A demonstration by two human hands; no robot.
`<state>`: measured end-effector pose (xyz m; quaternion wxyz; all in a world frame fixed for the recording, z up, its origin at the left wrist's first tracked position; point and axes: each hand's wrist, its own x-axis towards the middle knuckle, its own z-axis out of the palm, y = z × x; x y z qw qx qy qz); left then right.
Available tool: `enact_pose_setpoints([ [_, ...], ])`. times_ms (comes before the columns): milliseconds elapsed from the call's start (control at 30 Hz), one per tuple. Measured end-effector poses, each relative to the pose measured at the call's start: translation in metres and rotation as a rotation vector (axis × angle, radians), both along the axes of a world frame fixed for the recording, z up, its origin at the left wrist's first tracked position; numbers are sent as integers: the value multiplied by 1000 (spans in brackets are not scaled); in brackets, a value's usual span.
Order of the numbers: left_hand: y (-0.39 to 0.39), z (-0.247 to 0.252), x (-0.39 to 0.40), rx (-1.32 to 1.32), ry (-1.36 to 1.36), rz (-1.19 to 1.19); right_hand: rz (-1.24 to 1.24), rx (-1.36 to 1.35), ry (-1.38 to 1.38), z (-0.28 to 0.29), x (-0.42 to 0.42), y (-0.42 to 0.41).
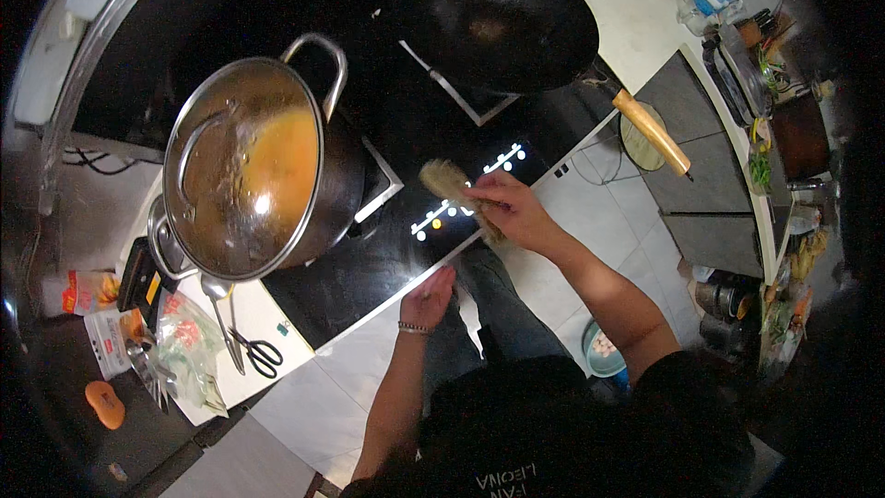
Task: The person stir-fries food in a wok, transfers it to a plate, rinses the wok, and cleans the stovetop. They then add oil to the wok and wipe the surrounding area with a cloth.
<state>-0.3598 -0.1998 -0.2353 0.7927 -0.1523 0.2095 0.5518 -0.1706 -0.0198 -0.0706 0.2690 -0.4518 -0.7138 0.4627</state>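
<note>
My right hand grips a greyish-brown cloth, which hangs out on both sides of my fingers over the lit control panel of a black glass cooktop. Near the cooktop's front edge is my left hand, a beaded bracelet on its wrist; it appears to hold nothing, though its fingers are partly turned from view. To the left stands a large metal pot under a glass lid, with orange colour showing through. A black wok with a wooden handle sits at the back right.
Black-handled scissors, a metal ladle and a clear plastic bag lie on the left counter. An orange sponge is farther left. The wok's handle juts past the cooktop edge. A teal bowl stands low at the right.
</note>
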Motion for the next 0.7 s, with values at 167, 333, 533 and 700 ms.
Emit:
enact_pose_setpoints([
  [167, -13, 18, -8, -23, -350, 31, 19, 499, -592, -73, 14, -1],
  [333, -42, 20, -12, -227, -370, 7, 10, 364, -608, -91, -12, 5],
  [533, -75, 18, 0, -223, -199, -60, 61, 607, -454, -101, -81, 73],
  [700, -80, 48, -1, -270, -80, -127, 94, 546, -531, -108, -146, 169],
])
